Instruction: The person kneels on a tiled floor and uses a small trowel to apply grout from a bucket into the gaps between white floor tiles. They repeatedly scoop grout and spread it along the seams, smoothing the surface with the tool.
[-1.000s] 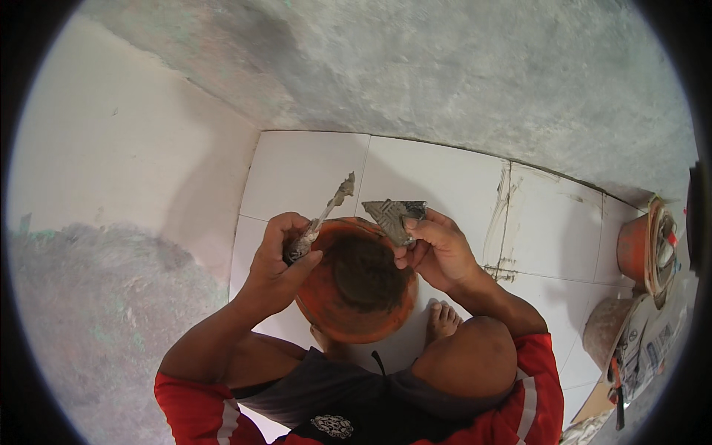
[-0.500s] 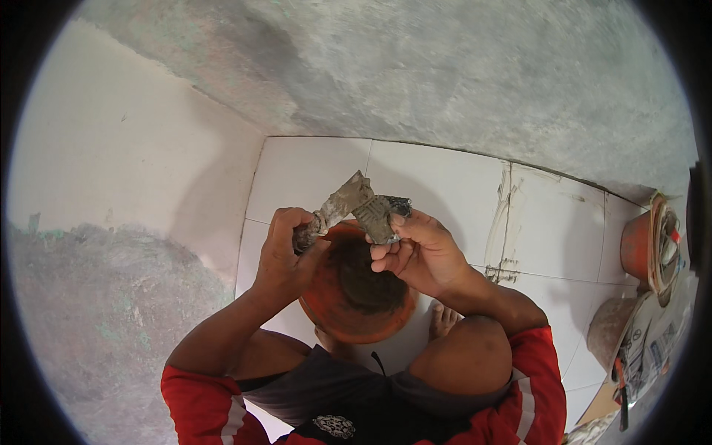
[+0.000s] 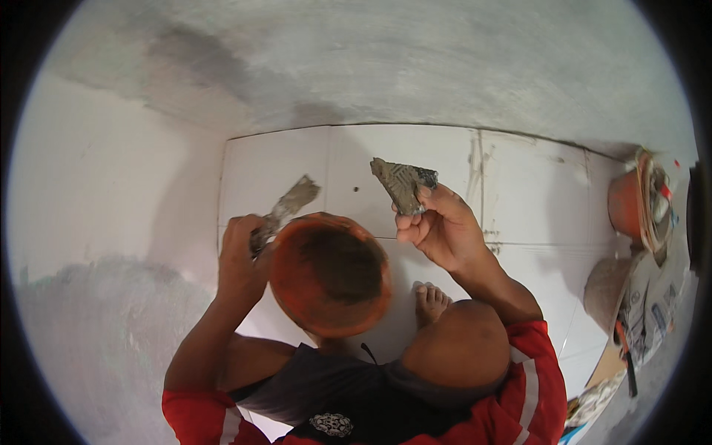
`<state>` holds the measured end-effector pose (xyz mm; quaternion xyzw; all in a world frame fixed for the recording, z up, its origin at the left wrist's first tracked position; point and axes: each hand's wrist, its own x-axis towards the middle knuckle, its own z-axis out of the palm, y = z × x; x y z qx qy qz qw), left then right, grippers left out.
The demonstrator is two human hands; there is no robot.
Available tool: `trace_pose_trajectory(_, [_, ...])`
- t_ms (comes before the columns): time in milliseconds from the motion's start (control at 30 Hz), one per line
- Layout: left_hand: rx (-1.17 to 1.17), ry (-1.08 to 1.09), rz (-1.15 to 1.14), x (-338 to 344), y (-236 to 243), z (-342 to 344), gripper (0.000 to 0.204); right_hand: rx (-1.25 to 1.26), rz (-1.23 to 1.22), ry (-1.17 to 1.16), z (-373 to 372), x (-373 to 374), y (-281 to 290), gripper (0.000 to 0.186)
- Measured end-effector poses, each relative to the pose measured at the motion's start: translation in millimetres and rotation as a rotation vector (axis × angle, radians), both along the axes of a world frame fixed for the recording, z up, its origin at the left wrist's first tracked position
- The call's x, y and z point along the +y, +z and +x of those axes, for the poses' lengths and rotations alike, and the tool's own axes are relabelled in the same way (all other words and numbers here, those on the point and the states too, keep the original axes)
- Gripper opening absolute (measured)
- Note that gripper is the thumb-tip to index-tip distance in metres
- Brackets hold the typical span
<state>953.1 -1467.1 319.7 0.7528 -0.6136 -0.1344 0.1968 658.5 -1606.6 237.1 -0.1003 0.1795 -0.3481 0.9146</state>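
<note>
Head: grey mortar (image 3: 347, 267) in orange bucket (image 3: 294, 285)

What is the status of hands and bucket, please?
Left hand: gripping smeared scraper. Right hand: holding grey-coated triangular piece. Orange bucket beside left hand, smeared inside. Small dark blob on tiles beyond bucket.

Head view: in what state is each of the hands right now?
Left hand: closed around a smeared scraper; contact with the bucket cannot be told.
Right hand: closed, pinching a grey-smeared flat piece.
</note>
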Motion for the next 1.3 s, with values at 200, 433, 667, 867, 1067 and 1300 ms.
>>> trace_pose_trajectory(200, [0.120,0.123,0.043,3,11,5,0.049,0.573,-0.004,-0.480,-75,-44,-92,0.017])
trace_pose_trajectory(433, [0.169,0.262,0.156,3,14,8,0.048,1.765,-0.459,-0.742,-162,-151,-180,0.023])
trace_pose_trajectory(667, [0.210,0.269,0.252,-3,16,5,0.049,2.166,-0.901,-0.464,-80,-181,-225,0.021])
trace_pose_trajectory(867, [0.252,0.275,0.162,-6,8,8,0.050,2.055,-0.720,-0.611,-146,-169,-193,0.025])
trace_pose_trajectory(1067, [0.247,0.284,0.250,-8,6,9,0.050,2.353,-0.703,-0.578,-153,-204,-200,0.021])
trace_pose_trajectory(1300, [0.267,0.222,0.247,-22,4,-3,0.048,2.102,-0.892,-0.525,-123,-178,-219,0.024])
